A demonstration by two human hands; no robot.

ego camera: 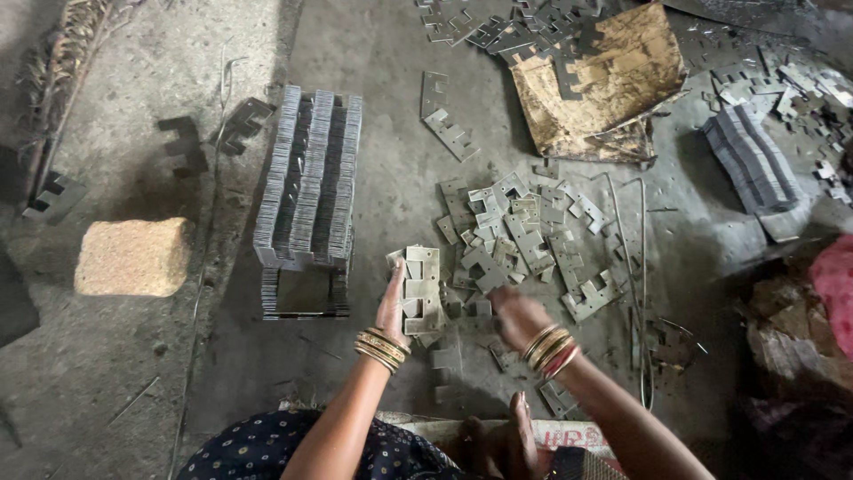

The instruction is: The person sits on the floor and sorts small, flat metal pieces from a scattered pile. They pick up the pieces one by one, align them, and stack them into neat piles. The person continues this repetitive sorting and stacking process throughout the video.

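A pale rough block (pixel 133 257) is seen lying on the grey floor (pixel 382 53), well apart from a torn sheet of brown cardboard (pixel 604 84) at the top. A pink cloth (pixel 835 280) is glimpsed at the right edge, and dry straw (pixel 75 36) is seen at the upper left corner.
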